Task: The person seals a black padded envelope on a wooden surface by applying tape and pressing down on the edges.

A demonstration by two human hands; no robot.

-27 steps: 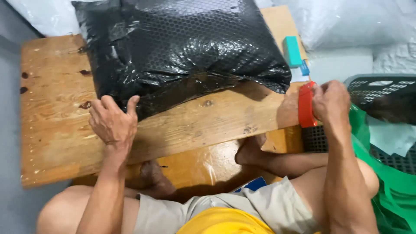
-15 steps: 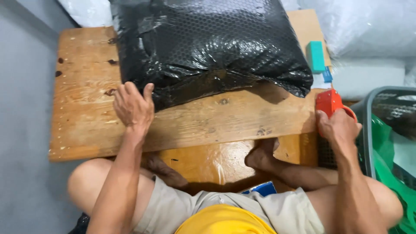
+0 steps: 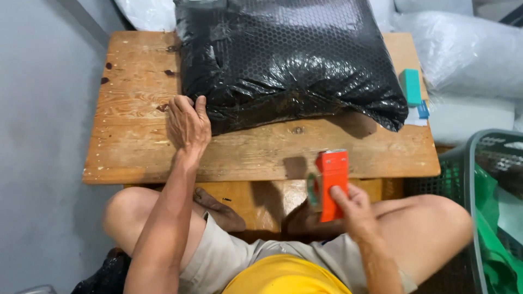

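My left hand lies open against the black bubble-wrapped parcel on the worktop, my right hand grips the orange tape dispenser; taping apparently not begun.

A bulky black bubble-wrapped package lies on the bench; a small teal box stands just beside it, with pale plastic-wrapped bundles behind.

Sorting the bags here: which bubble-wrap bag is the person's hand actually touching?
The black bubble-wrap bag on the wooden table; the left hand rests at its near corner. The clear white bags lie beyond, untouched.
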